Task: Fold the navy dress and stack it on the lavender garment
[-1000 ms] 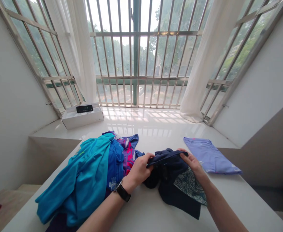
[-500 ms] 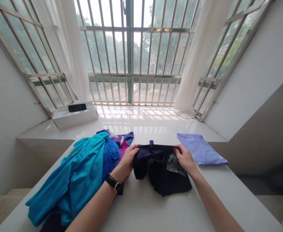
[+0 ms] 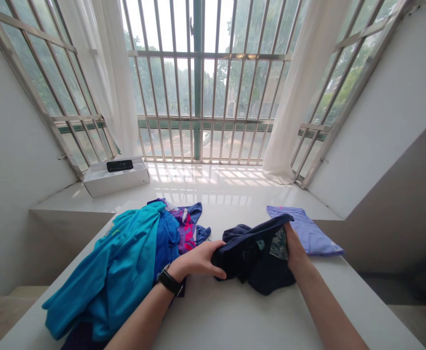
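Observation:
Dark navy shorts point(image 3: 249, 253) with a grey patterned panel are held up over the white table point(image 3: 234, 316). Their waistband gapes towards me, showing a small light label inside. My left hand point(image 3: 201, 260), with a black watch on its wrist, grips the left end of the waistband between thumb and fingers. At the opposite end, my right hand point(image 3: 296, 248) holds the shorts near the patterned panel, its fingers partly hidden by the cloth. To the left lies a heap of clothes, with a teal garment point(image 3: 118, 262) on top.
A folded lavender garment point(image 3: 309, 233) lies at the table's right side. Blue and pink-purple clothing point(image 3: 187, 228) sticks out of the heap. On the windowsill stands a white box point(image 3: 116, 181) with a black device point(image 3: 120, 166) on it. Behind are a barred window and white curtains point(image 3: 285, 121).
The shorts have turned from hanging level to a slant, right end higher, with the waistband opened towards me. My left hand has moved lower and to the right; the view has tipped slightly upward.

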The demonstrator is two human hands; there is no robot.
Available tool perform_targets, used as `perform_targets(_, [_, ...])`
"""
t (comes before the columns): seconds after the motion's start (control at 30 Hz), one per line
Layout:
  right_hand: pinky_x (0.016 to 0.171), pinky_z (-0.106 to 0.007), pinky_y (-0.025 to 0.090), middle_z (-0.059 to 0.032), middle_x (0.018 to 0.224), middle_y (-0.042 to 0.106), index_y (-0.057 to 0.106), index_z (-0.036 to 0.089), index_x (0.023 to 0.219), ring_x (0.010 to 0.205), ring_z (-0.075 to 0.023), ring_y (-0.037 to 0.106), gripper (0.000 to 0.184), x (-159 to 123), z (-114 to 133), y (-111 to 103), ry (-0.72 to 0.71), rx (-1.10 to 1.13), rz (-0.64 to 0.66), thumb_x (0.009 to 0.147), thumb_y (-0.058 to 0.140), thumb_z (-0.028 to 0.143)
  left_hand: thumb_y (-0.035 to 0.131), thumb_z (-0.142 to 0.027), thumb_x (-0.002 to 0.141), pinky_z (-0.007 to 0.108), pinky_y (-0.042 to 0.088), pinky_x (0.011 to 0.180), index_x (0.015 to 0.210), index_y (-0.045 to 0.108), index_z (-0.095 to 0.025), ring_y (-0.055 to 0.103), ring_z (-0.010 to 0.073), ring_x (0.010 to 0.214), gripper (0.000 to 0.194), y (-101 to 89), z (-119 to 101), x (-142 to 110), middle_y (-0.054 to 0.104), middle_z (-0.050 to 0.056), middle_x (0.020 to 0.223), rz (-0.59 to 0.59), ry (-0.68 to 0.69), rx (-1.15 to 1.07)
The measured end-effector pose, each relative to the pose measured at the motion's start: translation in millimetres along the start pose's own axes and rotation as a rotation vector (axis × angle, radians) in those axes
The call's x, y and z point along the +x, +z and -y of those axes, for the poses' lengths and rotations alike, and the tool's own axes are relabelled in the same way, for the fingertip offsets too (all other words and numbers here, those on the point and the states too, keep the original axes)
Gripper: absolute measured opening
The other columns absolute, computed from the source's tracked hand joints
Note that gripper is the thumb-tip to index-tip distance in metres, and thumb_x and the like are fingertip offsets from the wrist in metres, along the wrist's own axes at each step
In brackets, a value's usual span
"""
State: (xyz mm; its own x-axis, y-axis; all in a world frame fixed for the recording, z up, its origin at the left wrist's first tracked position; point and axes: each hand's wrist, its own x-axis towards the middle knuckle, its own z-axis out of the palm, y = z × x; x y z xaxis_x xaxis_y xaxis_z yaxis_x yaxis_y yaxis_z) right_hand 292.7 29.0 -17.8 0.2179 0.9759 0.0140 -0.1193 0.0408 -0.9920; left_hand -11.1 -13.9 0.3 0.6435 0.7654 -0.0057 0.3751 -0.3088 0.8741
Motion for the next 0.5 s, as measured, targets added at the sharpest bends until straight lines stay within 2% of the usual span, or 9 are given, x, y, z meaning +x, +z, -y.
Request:
perform_targets(0.07, [0.060, -0.039, 0.060, -0.0018, 0.065, 0.072, 0.064, 0.024, 0.079, 0.059, -0.0253, 0.070, 0.046, -1.8, -0.1, -0.5, 0.178, 0.158, -0.050, 0.070, 0.070, 0.068, 0.085, -0.033, 0.065, 0.037, 0.047, 0.094, 0.124, 0.062, -0.022, 0.059, 0.0283, 0.108, 0.065, 2.5, 2.1, 1.6, 0.065, 0.006, 0.117, -0.002, 0.061, 0.098])
perform_targets(0.13, [0.063, -0.039, 0.061, -0.0028, 0.067, 0.073, 0.065, 0.024, 0.081, 0.063, -0.0259, 0.071, 0.044, -3.0, 0.4, 0.1, 0.275, 0.233, -0.051, 0.072, 0.070, 0.066, 0.083, -0.029, 0.067, 0.037, 0.047, 0.095, 0.125, 0.061, -0.022, 0.059, 0.0279, 0.107, 0.062, 5.0, 2.5, 3.3, 0.064, 0.007, 0.117, -0.001, 0.127, 0.155])
perform_targets(0.23, [0.067, -0.041, 0.062, -0.0050, 0.072, 0.075, 0.066, 0.025, 0.081, 0.069, -0.0281, 0.073, 0.043, -2.9, 1.9, -0.3, 0.311, 0.237, -0.007, 0.075, 0.066, 0.067, 0.084, -0.029, 0.065, 0.039, 0.044, 0.100, 0.133, 0.055, -0.023, 0.056, 0.0303, 0.115, 0.075, 7.0, 0.0, 3.4, 0.060, 0.008, 0.126, 0.057, 0.171, 0.204])
perform_targets(0.33, [0.070, -0.043, 0.063, -0.0050, 0.071, 0.076, 0.066, 0.026, 0.081, 0.072, -0.0297, 0.074, 0.042, -2.1, 3.3, -3.0, 0.337, 0.229, 0.021, 0.075, 0.066, 0.067, 0.087, -0.037, 0.061, 0.039, 0.044, 0.101, 0.138, 0.051, -0.025, 0.056, 0.0319, 0.117, 0.086, 6.7, -3.2, 0.3, 0.059, 0.008, 0.130, 0.166, 0.145, 0.218])
perform_targets(0.4, [0.071, -0.043, 0.063, -0.0049, 0.073, 0.076, 0.067, 0.025, 0.082, 0.073, -0.0301, 0.074, 0.043, -1.3, 3.2, -5.2, 0.357, 0.220, 0.040, 0.075, 0.066, 0.068, 0.088, -0.040, 0.059, 0.037, 0.047, 0.095, 0.135, 0.054, -0.026, 0.059, 0.0307, 0.112, 0.084, 5.8, -4.3, -2.0, 0.061, 0.008, 0.126, 0.211, 0.124, 0.233])
perform_targets(0.5, [0.070, -0.041, 0.063, -0.0049, 0.076, 0.077, 0.068, 0.025, 0.084, 0.072, -0.0287, 0.074, 0.043, 1.0, 1.8, -7.8, 0.366, 0.177, 0.044, 0.075, 0.068, 0.066, 0.086, -0.039, 0.061, 0.031, 0.049, 0.083, 0.121, 0.063, -0.023, 0.062, 0.0267, 0.099, 0.066, 4.3, -4.1, -4.1, 0.065, 0.005, 0.113, 0.192, 0.101, 0.261])
